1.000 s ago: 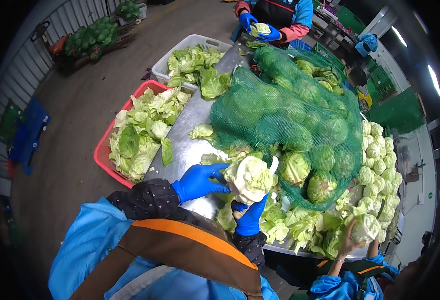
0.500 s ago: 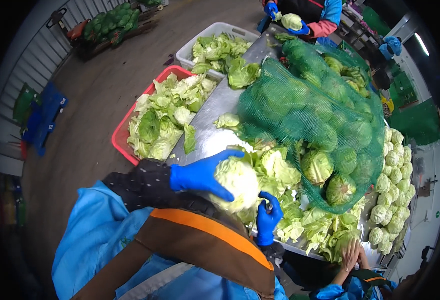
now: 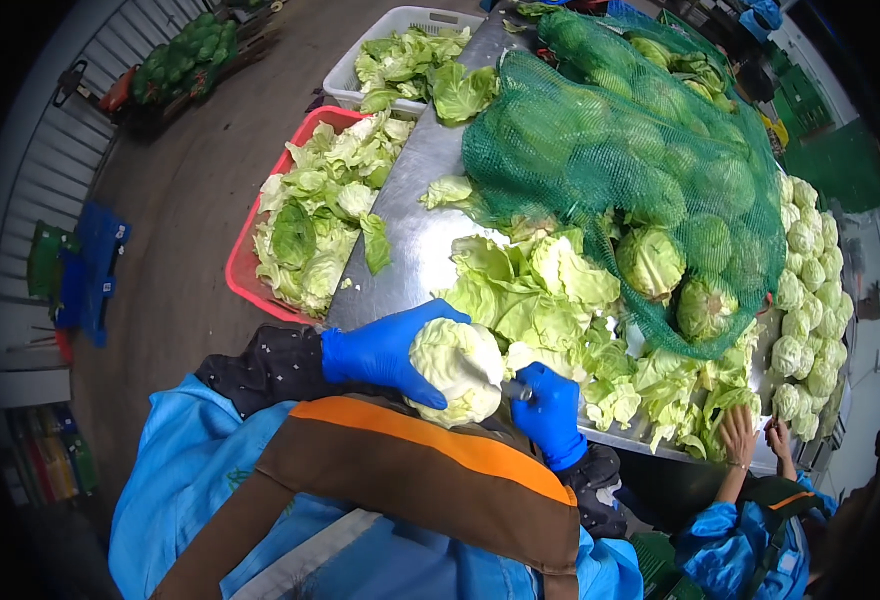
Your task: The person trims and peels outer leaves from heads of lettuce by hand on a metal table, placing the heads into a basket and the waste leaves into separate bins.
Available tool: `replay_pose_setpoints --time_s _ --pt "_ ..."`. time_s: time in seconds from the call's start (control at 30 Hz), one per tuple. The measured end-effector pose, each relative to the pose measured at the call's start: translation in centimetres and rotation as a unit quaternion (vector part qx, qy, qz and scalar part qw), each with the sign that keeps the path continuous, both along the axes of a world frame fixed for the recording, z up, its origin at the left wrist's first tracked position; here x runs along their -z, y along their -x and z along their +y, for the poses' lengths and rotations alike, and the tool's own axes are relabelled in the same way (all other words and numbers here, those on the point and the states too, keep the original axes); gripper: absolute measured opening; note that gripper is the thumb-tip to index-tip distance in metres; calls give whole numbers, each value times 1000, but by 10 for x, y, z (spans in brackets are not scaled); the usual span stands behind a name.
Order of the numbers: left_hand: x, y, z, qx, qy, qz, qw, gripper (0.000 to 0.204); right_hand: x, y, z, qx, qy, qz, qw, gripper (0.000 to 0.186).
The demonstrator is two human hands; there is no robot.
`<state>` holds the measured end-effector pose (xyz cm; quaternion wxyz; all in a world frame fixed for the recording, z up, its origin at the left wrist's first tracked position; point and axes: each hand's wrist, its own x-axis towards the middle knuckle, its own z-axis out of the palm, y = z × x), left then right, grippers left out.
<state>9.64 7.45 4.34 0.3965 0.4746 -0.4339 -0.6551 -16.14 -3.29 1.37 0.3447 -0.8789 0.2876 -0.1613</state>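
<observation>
My left hand (image 3: 390, 352), in a blue glove, grips a pale trimmed cabbage (image 3: 454, 368) from its left side, just above my apron. In my blue-gloved right hand (image 3: 550, 408) is a knife (image 3: 516, 391), its handle partly hidden by the fingers. The blade points left and lies against the cabbage's right side; how deep it goes I cannot tell. Loose cabbage leaves (image 3: 535, 300) are heaped on the metal table (image 3: 422, 225) just beyond my hands. A green mesh sack (image 3: 620, 170) of cabbages lies behind them, two cabbages showing at its near opening.
To the left, a red crate (image 3: 243, 258) and a white crate (image 3: 338, 80) hold leaves. Trimmed cabbages (image 3: 810, 300) stand stacked at the right. A co-worker's bare hands (image 3: 740, 436) touch the leaves at the table's near right edge. Blue pallets (image 3: 98, 270) stand at far left.
My right hand has come up against the cabbage with the knife, and the cabbage has turned in my left hand. The view has shifted, and the far co-worker has left it.
</observation>
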Motion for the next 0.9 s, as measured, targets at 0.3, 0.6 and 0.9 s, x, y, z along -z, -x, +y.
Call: replay_pose_setpoints --time_s 0.3,0.6,0.9 --pt "6 -4 -14 -47 -32 3 998 74 0 14 -8 105 -389 -223 888 64" --pt "-24 30 -92 -63 -184 191 962 66 42 14 -42 200 -511 -512 662 54" --pt "65 71 -89 -111 186 -470 856 68 -1 75 -120 192 -570 -554 576 72"
